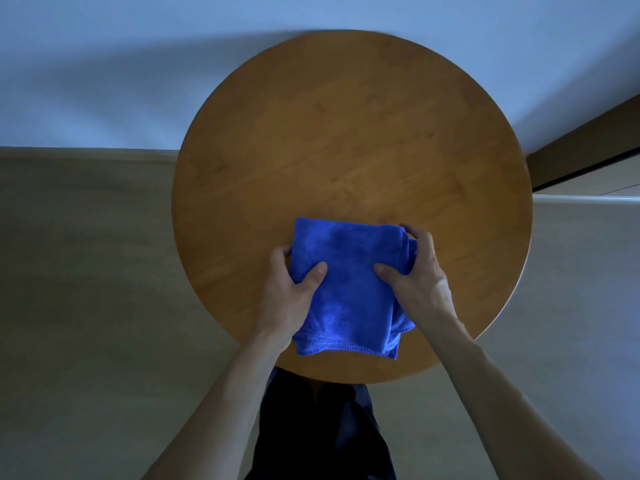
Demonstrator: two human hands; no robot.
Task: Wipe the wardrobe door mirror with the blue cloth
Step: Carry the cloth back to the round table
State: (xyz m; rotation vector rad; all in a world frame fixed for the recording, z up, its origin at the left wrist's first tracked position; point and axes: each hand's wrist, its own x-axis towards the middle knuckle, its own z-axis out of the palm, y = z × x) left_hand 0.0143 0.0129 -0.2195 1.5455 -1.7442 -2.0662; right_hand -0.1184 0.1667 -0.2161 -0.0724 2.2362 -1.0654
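Note:
A folded blue cloth lies near the front edge of a round wooden table. My left hand grips the cloth's left side, thumb on top and fingers curled under the edge. My right hand grips its right side the same way, thumb pressing on top and fingers wrapped round the fold. No wardrobe mirror is in view.
A pale wall rises behind the table. Beige floor spreads to the left and right. A brown wooden frame or door edge runs at the right. My dark trousers show below the table.

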